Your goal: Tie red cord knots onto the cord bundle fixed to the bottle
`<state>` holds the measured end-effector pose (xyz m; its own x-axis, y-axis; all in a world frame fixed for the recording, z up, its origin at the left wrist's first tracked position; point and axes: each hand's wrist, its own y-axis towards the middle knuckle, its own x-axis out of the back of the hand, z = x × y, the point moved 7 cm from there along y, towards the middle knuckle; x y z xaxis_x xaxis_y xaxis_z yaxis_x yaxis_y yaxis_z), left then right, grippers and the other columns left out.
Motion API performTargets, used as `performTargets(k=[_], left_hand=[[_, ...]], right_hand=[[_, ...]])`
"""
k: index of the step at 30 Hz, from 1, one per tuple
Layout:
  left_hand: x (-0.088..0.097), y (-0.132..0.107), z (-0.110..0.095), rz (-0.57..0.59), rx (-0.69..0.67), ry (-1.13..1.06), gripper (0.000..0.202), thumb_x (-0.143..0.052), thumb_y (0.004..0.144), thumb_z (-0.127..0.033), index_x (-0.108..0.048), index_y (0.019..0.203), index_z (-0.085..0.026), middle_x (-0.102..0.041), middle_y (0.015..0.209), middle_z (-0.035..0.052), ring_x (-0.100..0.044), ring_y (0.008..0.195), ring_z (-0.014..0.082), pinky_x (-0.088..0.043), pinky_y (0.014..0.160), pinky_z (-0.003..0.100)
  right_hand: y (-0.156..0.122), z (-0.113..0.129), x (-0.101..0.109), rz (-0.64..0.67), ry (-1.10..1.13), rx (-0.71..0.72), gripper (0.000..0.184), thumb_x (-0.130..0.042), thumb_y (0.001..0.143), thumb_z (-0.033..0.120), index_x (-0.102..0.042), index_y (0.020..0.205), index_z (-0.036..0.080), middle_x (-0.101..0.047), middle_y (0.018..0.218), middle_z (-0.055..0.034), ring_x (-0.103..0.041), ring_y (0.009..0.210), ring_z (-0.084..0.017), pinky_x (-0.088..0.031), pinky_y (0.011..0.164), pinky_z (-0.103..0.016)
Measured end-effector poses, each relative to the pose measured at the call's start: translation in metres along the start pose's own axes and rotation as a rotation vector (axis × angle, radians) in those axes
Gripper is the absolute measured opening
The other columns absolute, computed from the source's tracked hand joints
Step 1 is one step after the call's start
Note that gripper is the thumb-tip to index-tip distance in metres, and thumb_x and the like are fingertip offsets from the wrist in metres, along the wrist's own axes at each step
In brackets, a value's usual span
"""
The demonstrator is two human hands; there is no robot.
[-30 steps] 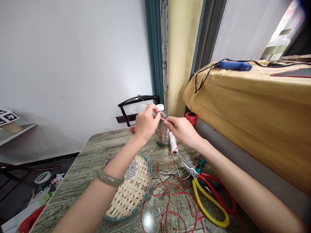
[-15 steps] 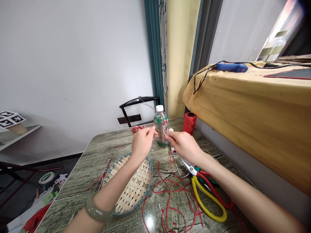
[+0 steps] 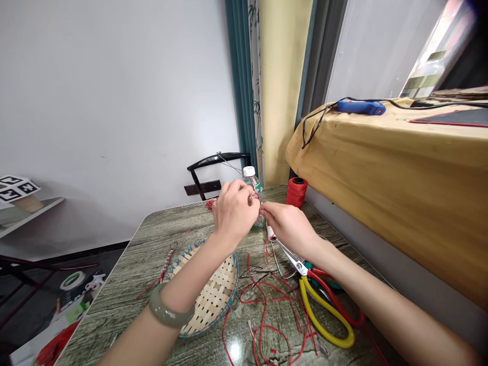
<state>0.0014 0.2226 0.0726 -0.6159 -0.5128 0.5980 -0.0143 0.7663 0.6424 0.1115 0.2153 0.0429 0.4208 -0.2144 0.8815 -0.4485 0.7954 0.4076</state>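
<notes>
Head camera view shows two bare hands near the far edge of the grey, wood-patterned tabletop (image 3: pixel 152 231). Between them, before the clear plastic bottle with green label and white cap (image 3: pixel 249 174), is the thin red-and-white cord (image 3: pixel 255 195). The left hand (image 3: pixel 236 208) has its fingers bent, partly gathered beside the cord; I cannot tell if they grip it. The right hand (image 3: pixel 287 222) has thumb and forefinger pinched together, as it seems on the cord's thin end. For good handling, I judge, the right pinch should pull gently and evenly, while the left fingers guide the strand without twist. A hard pull could perhaps tip the bottle.
</notes>
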Motion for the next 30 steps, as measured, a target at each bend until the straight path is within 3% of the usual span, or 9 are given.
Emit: performTargets(k=[4,7,11,14,16,20,26,30], left_hand=[[0.002,0.015,-0.011,0.018,-0.2,0.063,0.019,-0.045,0.078,-0.018,-0.062,0.071,-0.02,-0.063,0.107,0.0087,-0.049,0.096,0.0288,-0.038,0.065,0.039],[-0.002,0.025,-0.009,0.055,-0.263,0.02,0.021,-0.045,0.08,-0.022,-0.066,0.08,-0.021,-0.061,0.116,0.0059,-0.053,0.093,0.0269,-0.039,0.071,0.041],[-0.008,0.032,0.003,0.03,-0.169,-0.33,0.025,-0.046,0.081,-0.022,-0.065,0.098,-0.023,-0.063,0.113,0.0038,-0.057,0.093,0.0213,-0.042,0.081,0.038],[-0.02,0.034,0.014,0.038,-0.06,-0.476,0.03,-0.043,0.082,-0.022,-0.059,0.108,-0.02,-0.069,0.079,0.0028,-0.06,0.063,0.0139,-0.049,0.064,0.031],[-0.028,0.036,0.021,0.063,0.007,-0.56,0.027,-0.047,0.081,-0.023,-0.059,0.103,-0.016,-0.065,0.065,0.0008,-0.057,0.052,0.0113,-0.049,0.055,0.026],[-0.038,0.041,0.031,0.144,0.101,-0.702,0.014,-0.057,0.073,-0.026,-0.064,0.076,-0.014,-0.064,0.063,0.0018,-0.058,0.055,0.0106,-0.05,0.054,0.023],[-0.041,0.041,0.033,0.241,0.176,-0.797,0.006,-0.065,0.064,-0.017,-0.067,0.069,-0.014,-0.066,0.066,0.0025,-0.059,0.06,0.0103,-0.048,0.055,0.023],[-0.042,0.037,0.031,0.233,0.198,-0.83,0.007,-0.067,0.059,-0.014,-0.067,0.067,-0.013,-0.065,0.065,0.0016,-0.056,0.058,0.0097,-0.046,0.054,0.023]], right_hand=[[0.014,0.001,0.017,-0.087,-0.08,0.001,0.026,-0.031,0.091,0.029,-0.055,0.085,0.019,-0.064,0.084,-0.0057,-0.058,0.075,-0.017,-0.026,0.053,-0.024],[0.025,-0.001,0.025,-0.134,-0.141,-0.007,0.028,-0.032,0.091,0.029,-0.056,0.083,0.018,-0.063,0.08,-0.0069,-0.057,0.073,-0.019,-0.022,0.05,-0.026],[0.033,-0.007,0.029,-0.162,-0.176,-0.011,0.025,-0.033,0.09,0.027,-0.056,0.085,0.018,-0.064,0.083,-0.0065,-0.058,0.074,-0.018,-0.021,0.05,-0.025],[0.036,-0.012,0.03,-0.149,-0.175,-0.007,0.025,-0.034,0.09,0.028,-0.056,0.083,0.019,-0.065,0.082,-0.0048,-0.058,0.07,-0.017,-0.021,0.049,-0.025],[0.037,-0.015,0.03,-0.141,-0.169,-0.013,0.024,-0.035,0.089,0.028,-0.057,0.083,0.019,-0.066,0.081,-0.0044,-0.059,0.069,-0.017,-0.021,0.049,-0.025],[0.039,-0.022,0.034,-0.158,-0.146,-0.045,0.024,-0.035,0.088,0.027,-0.058,0.086,0.019,-0.066,0.084,-0.0059,-0.058,0.07,-0.019,-0.02,0.049,-0.025],[0.051,-0.034,0.037,-0.176,-0.01,-0.084,0.026,-0.039,0.085,0.029,-0.061,0.077,0.018,-0.064,0.077,-0.0063,-0.054,0.068,-0.019,-0.021,0.05,-0.026],[0.06,-0.038,0.033,-0.114,0.176,-0.081,0.035,-0.036,0.087,0.033,-0.061,0.069,0.015,-0.057,0.061,-0.0032,-0.048,0.056,-0.012,-0.028,0.049,-0.024]])
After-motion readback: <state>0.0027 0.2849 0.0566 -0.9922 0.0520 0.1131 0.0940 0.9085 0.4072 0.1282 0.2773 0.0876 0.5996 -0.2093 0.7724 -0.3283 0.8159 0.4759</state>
